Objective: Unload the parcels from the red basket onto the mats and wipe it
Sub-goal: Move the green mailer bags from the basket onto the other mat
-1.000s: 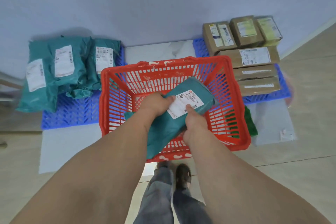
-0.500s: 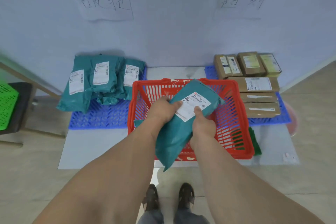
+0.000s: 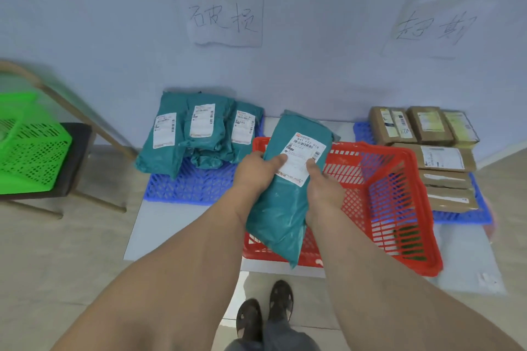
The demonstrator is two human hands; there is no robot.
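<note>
A: Red basket (image 3: pixel 399 196) — contents?

B: Bare mesh floor where visible; something dark green shows through its near-right wall. You hold a teal parcel (image 3: pixel 288 194) above its left end, label up. Left hand (image 3: pixel 256 171) and right hand (image 3: pixel 322 188) each grip an edge, thumbs pressed on the label.

A: Mats?

B: Far-left blue mat (image 3: pixel 188 188): teal bags (image 3: pixel 196 134). Far-right blue mat (image 3: pixel 459 218): brown boxes (image 3: pixel 427 134). Far left, a green basket (image 3: pixel 28 148), contents unclear.

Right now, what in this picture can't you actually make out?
- Red basket floor, head view: partly hidden by the held teal parcel and both hands.
- Dark green thing behind the basket's right wall: mesh hides what it is.
- Parcel labels: print too small.
- Green basket: cut off at the left edge, blurred.
</note>
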